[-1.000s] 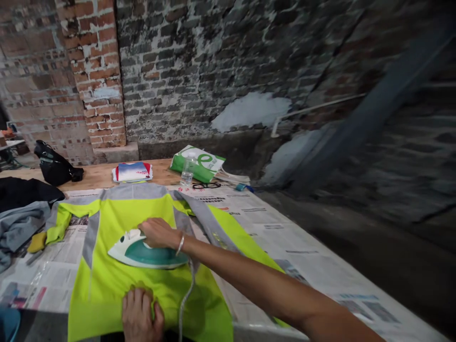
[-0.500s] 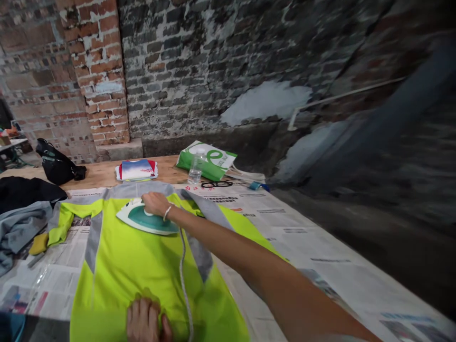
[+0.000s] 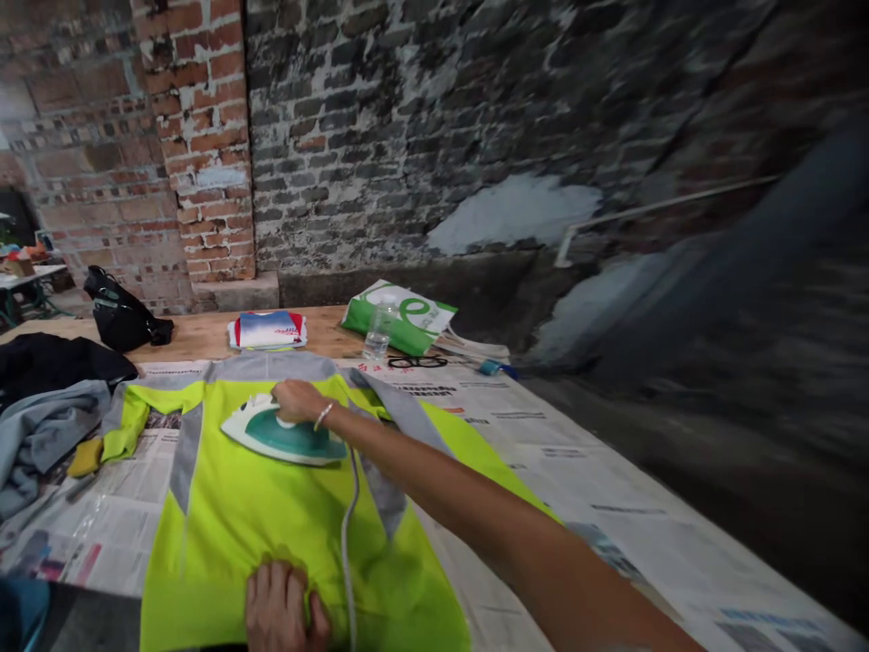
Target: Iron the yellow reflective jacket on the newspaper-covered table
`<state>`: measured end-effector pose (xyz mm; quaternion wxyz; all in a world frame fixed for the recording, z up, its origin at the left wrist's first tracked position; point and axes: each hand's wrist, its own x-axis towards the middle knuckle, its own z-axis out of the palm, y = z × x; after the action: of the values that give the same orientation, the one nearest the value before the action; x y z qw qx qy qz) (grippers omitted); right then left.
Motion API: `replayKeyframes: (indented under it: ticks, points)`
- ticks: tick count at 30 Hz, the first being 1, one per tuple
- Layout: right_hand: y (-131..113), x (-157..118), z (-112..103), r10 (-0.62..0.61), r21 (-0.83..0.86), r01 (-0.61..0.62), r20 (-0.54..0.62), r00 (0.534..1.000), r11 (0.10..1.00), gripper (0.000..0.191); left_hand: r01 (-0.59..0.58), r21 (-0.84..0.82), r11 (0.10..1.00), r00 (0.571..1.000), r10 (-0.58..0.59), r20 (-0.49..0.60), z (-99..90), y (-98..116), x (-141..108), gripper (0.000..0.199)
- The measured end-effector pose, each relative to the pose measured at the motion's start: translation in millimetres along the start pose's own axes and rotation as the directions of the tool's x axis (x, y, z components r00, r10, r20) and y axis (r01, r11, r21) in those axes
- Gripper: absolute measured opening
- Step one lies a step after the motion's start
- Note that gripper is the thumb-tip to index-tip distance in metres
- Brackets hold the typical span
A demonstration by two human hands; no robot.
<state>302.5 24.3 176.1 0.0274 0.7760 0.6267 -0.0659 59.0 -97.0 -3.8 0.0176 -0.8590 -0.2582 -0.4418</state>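
A neon yellow-green shirt [image 3: 272, 507] with grey panels lies spread out, its collar end away from me. My right hand [image 3: 299, 401] is closed around the handle of a white and teal clothes iron [image 3: 289, 436], whose soleplate rests on the upper part of the shirt. The iron's pale cord [image 3: 348, 534] trails down over the cloth towards me. At the near hem, my left hand [image 3: 283, 605] lies on the shirt with its fingers stretched forward and its thumb apart. Small creases show in the fabric by its fingertips.
Newspaper [image 3: 543, 489] covers the table under the shirt. Dark and grey clothes [image 3: 58, 426] and a black bag [image 3: 122, 312] are on the left. Towards the wall are a folded garment [image 3: 268, 331], a plastic bottle [image 3: 378, 330], a green-white bag [image 3: 407, 317] and eyeglasses [image 3: 417, 362].
The iron and my right hand have stayed on nearly the same patch of shirt, shifted very slightly towards me. My left hand has stayed at the hem. The whole view has tilted a little.
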Motion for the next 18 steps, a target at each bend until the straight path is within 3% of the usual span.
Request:
replayKeyframes:
  ticks: [5,9,13,18]
  points:
    - [-32.9,-72.0,17.3,-0.138,-0.003,0.138,0.01,0.99,0.99,0.03,0.0,-0.023,1.0,0.999,-0.001,-0.041,-1.3,1.3,5.3,0.013]
    - [-39.9,-100.5,21.6,-0.166,-0.013,0.166,0.014,0.986,0.986,0.031,0.009,-0.053,0.999,0.998,-0.012,-0.06,-1.5,1.6,5.4,0.014]
    - [-27.1,-83.7,18.8,-0.12,-0.027,0.119,-0.037,0.992,0.993,0.032,-0.003,-0.036,0.999,1.0,0.002,-0.017,-1.9,-0.8,2.9,0.012]
    - [11.2,-22.1,9.2,0.017,-0.004,-0.018,-0.077,0.997,1.0,0.036,-0.016,-0.003,1.0,1.0,0.016,-0.012,-0.7,-2.1,0.3,0.01]
